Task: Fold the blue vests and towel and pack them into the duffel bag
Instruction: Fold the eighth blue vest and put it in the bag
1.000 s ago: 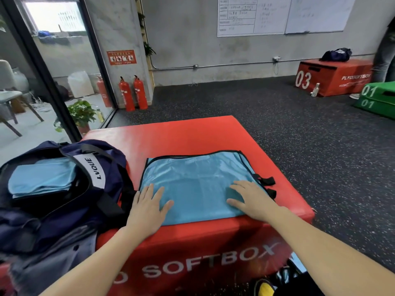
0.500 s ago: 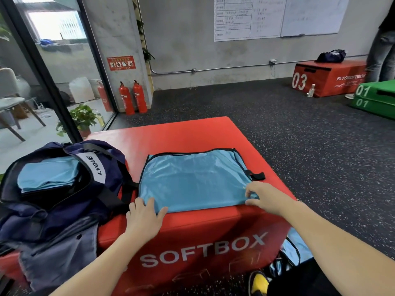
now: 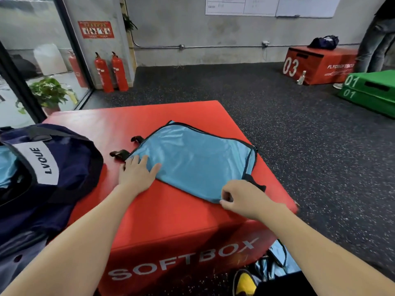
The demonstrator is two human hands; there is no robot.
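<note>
A light blue vest with black trim lies folded on the red soft box, turned at an angle. My left hand rests flat on its near left corner, fingers straight. My right hand pinches the vest's near right corner between thumb and fingers. The navy duffel bag stands open at the left edge of the box, with blue fabric showing inside it. Another blue vest lies on the floor by my feet.
Two red fire extinguishers stand by the wall next to a potted plant. At the far right are a red box marked 03 with a dark bag on top, a green box, and a standing person.
The vest has been rotated on the box, so it now lies askew. My left hand moved onto its corner. My right hand went from lying flat to pinching the near right corner.
</note>
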